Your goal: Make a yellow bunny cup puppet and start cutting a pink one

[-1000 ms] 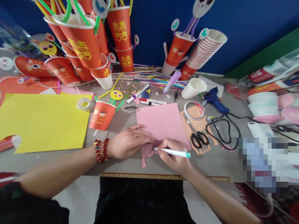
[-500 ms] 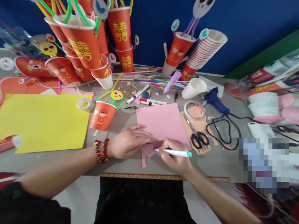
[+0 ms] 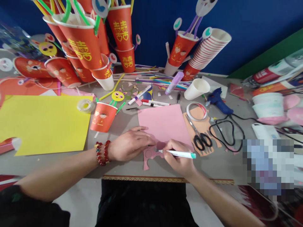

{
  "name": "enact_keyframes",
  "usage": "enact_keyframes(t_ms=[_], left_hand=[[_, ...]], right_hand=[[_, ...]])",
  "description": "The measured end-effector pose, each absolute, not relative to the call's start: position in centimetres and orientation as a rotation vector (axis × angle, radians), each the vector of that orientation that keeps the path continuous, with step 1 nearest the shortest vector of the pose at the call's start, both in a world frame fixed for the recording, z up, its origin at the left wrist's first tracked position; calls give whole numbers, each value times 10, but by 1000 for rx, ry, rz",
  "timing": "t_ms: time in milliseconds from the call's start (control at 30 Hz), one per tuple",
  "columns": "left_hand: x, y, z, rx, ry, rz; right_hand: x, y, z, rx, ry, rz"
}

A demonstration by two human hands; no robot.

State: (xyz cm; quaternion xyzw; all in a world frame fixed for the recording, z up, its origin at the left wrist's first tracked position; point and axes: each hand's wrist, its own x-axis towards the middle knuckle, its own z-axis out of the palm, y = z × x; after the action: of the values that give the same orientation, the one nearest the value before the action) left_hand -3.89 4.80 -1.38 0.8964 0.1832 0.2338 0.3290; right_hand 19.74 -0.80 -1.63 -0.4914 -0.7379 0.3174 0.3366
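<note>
A pink paper sheet (image 3: 164,124) lies on the grey table in front of me. My left hand (image 3: 130,144), with a red bead bracelet at the wrist, lies flat and open on the sheet's near left corner, fingers pressing the paper. My right hand (image 3: 178,156) is closed round a white marker with a green cap (image 3: 182,154). The marker's tip touches the pink cut-out part (image 3: 149,156) at the sheet's near edge, just right of my left fingertips.
Black-handled scissors (image 3: 200,137) and a tape ring (image 3: 196,111) lie right of the pink sheet, with a blue glue gun (image 3: 219,101) and its black cord behind. A red paper cup (image 3: 103,116), a clear tape roll (image 3: 85,105) and a yellow sheet (image 3: 44,123) are left. Stacked cups and straws stand behind.
My right hand and the marker have shifted slightly to the right along the pink cut-out. My left hand has stayed in place.
</note>
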Motion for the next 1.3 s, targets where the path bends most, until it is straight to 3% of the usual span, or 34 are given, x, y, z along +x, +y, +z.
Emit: enact_keyframes(t_ms=[1300], left_hand=[[-39, 48, -17, 2340, 476, 620]], right_hand=[[197, -9, -19, -1274, -1921, 857]])
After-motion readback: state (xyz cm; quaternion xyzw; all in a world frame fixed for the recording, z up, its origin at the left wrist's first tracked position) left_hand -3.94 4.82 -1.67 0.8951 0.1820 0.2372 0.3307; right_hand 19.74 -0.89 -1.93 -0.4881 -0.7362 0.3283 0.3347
